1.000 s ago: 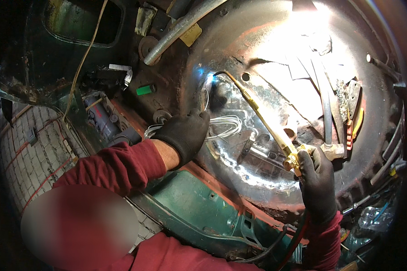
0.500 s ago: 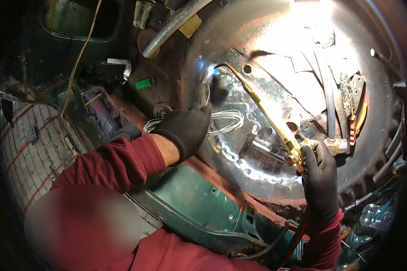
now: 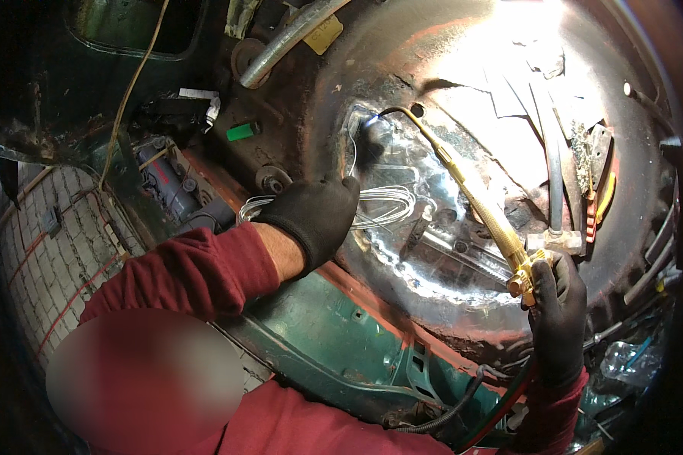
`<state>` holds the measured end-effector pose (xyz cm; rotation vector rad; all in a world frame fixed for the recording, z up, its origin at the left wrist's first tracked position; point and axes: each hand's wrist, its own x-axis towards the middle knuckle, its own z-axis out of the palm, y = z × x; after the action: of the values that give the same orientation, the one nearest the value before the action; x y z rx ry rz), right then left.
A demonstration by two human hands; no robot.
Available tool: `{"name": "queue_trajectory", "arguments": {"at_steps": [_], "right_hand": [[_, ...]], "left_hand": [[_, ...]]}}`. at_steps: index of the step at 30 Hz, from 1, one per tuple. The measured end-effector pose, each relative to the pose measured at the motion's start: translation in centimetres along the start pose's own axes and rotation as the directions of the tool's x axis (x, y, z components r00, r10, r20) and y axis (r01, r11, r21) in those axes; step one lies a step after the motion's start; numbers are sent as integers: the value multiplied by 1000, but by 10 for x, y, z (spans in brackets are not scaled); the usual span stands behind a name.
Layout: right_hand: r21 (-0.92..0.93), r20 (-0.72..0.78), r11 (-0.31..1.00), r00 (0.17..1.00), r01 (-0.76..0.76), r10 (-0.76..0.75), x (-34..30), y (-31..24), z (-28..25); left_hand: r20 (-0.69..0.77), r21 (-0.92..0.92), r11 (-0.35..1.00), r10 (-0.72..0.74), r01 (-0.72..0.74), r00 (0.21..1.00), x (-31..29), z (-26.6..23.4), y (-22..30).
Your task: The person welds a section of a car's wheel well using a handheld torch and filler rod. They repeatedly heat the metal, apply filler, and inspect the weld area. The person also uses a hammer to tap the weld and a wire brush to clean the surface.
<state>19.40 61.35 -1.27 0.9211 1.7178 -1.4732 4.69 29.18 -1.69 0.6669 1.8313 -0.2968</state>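
Note:
My left hand (image 3: 319, 220), in a black glove, is closed on a coil of thin silvery wire (image 3: 387, 203). One end of the wire rises from the fingers toward the upper left rim of a metal patch. My black-gloved right hand (image 3: 560, 311) grips a brass gas torch (image 3: 484, 201) by its valve end. The torch's bent tip points left, and a small bluish flame (image 3: 372, 120) shows there, just right of the wire's end. Beneath lies a round, scorched metal well (image 3: 338, 72) with a pale, bumpy weld seam (image 3: 440, 294) along the patch.
A hammer (image 3: 557, 241) and a tool with a yellow and red handle (image 3: 605, 199) lie at the right. Red and green hoses (image 3: 501, 409) trail below the torch. A metal pipe (image 3: 292, 42) and a green cylinder (image 3: 242, 132) are upper left; a hanging cord (image 3: 133, 91) runs down.
The torch and my right hand have moved right and slightly down. Its tip has drawn away from the wire's end, and the bright glow there has dimmed. My left hand has barely shifted.

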Motion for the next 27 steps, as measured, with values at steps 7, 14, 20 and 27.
{"name": "queue_trajectory", "arguments": {"at_steps": [7,14,20,27], "right_hand": [[27,-2,999,1000,17,-17,2,2,1],[65,-50,998,999,3,1,-1,4,0],[135,-132,989,990,68,-50,-11,19,-13],[278,-140,958,990,71,-32,-29,19,-12]], "left_hand": [[5,0,1000,8,-8,1000,3,0,-2],[-57,-76,993,81,-85,995,11,12,0],[-101,-164,936,299,-312,949,18,27,29],[5,27,990,-138,138,990,11,-12,-66]]}}
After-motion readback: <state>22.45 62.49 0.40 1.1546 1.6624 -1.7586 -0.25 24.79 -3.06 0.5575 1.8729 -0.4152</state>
